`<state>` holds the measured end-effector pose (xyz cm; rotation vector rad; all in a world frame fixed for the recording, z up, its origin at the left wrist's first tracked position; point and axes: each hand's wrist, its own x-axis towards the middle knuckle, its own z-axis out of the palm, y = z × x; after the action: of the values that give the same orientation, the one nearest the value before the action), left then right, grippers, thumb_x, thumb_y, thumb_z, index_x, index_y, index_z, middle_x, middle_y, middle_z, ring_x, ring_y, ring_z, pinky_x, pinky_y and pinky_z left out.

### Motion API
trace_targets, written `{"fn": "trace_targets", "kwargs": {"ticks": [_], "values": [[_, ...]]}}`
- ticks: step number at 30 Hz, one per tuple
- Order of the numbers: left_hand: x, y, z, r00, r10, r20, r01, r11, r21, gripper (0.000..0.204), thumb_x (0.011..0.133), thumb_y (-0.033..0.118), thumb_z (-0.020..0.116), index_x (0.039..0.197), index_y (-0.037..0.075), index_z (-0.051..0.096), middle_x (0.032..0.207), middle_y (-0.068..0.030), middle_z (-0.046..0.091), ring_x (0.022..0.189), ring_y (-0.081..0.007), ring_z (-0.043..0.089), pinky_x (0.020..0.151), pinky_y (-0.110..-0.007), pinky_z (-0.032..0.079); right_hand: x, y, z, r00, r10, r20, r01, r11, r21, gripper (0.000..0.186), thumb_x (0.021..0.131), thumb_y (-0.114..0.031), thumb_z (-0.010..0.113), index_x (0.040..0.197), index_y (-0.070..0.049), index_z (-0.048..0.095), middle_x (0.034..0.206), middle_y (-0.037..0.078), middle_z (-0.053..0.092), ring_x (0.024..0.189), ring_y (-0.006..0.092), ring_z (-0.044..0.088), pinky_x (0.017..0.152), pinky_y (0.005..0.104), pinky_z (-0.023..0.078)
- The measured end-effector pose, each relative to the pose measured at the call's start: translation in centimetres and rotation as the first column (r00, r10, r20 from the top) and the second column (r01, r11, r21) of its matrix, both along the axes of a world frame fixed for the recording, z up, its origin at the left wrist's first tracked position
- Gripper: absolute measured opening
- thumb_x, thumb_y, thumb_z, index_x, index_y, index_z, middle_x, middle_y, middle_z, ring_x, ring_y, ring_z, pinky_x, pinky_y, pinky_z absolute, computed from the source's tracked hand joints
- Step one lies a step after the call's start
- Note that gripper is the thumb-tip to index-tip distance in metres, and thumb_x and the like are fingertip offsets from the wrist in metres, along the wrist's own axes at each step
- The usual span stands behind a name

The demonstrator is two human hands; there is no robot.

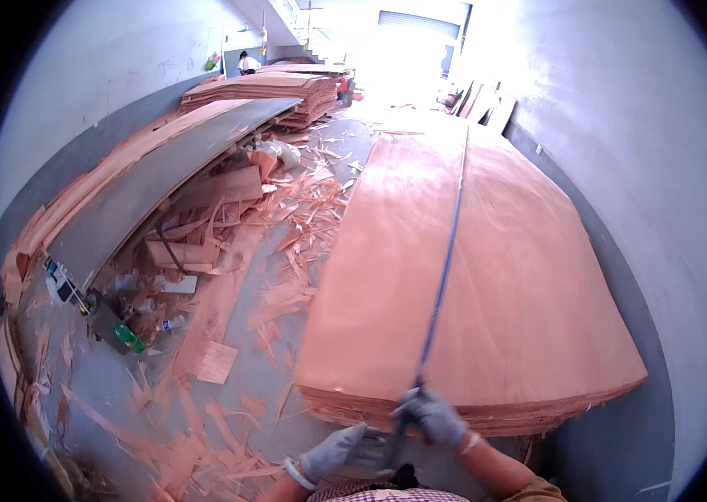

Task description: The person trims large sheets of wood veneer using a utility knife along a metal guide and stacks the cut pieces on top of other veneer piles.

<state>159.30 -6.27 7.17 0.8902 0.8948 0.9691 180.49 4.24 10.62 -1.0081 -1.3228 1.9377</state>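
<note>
A blue strap point(445, 276) runs lengthwise over a tall stack of reddish wood veneer sheets point(529, 268) and comes down over its near edge. My right hand point(433, 418), in a grey glove, is closed around the strap just at that edge. A darker length of the strap hangs below the fist toward my body. Beside it, to the left, my gloved left hand point(341, 452) has its fingers stretched out toward the hanging end. Nothing shows in its grasp. A pale band circles each wrist.
Torn veneer scraps point(303, 222) litter the floor left of the stack. Further left stands a long grey-topped table point(161, 167) with veneer sheets along it; a green bottle point(128, 337) is near its close end. Another veneer stack point(286, 88) and a person point(248, 64) are farther back. A wall point(663, 184) runs along the right.
</note>
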Motion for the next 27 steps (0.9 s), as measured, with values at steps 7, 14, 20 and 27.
{"fn": "trace_targets", "kwargs": {"ticks": [7, 14, 20, 27], "values": [[-23.0, -20.3, -1.7, 0.77, 0.112, -0.628, 0.007, 0.983, 0.184, 0.041, 0.092, 0.012, 0.058, 0.13, -0.001, 0.05, 0.119, -0.0088, 0.058, 0.103, -0.0172, 0.053, 0.091, -0.03, 0.043, -17.4, -1.3, 1.0, 0.985, 0.17, 0.001, -0.169, 0.98, -0.105, 0.022, 0.094, -0.02, 0.057, 0.107, -0.003, 0.063, 0.095, 0.003, 0.065, 0.084, 0.0085, 0.059, 0.067, 0.0239, 0.044], [-35.4, -46.6, 1.7, -0.099, -0.122, -0.988, -0.548, 0.835, -0.048, 0.01, 0.081, 0.015, 0.065, 0.088, 0.009, 0.068, 0.077, -0.0082, 0.067, 0.07, -0.0228, 0.063, 0.065, -0.037, 0.05, -29.8, 2.8, -2.7, 0.966, -0.125, -0.228, 0.087, 0.981, -0.171, 0.019, 0.092, -0.011, 0.053, 0.109, -0.006, 0.056, 0.093, 0.008, 0.066, 0.076, 0.0153, 0.065, 0.059, 0.025, 0.049], [-38.9, -51.1, -7.5, -0.309, -0.322, -0.895, -0.651, 0.758, -0.048, 0.017, 0.082, 0.027, 0.058, 0.078, 0.014, 0.068, 0.075, -0.0072, 0.067, 0.071, -0.0263, 0.064, 0.061, -0.039, 0.05, -42.1, 4.3, -7.8, 0.997, 0.053, -0.049, -0.065, 0.956, -0.285, 0.023, 0.088, -0.007, 0.051, 0.11, -0.008, 0.05, 0.094, 0.008, 0.064, 0.076, 0.0172, 0.069, 0.043, 0.0234, 0.039], [-43.6, -44.2, -4.6, -0.368, -0.375, -0.851, -0.617, 0.783, -0.078, 0.016, 0.082, 0.025, 0.056, 0.079, 0.014, 0.067, 0.073, -0.0074, 0.066, 0.068, -0.0243, 0.063, 0.058, -0.039, 0.049, -56.3, 4.8, -6.7, 0.862, 0.503, -0.073, -0.507, 0.846, -0.162, 0.024, 0.088, -0.014, 0.052, 0.111, -0.008, 0.052, 0.096, 0.005, 0.065, 0.089, 0.015, 0.068, 0.05, 0.0204, 0.039]]}}
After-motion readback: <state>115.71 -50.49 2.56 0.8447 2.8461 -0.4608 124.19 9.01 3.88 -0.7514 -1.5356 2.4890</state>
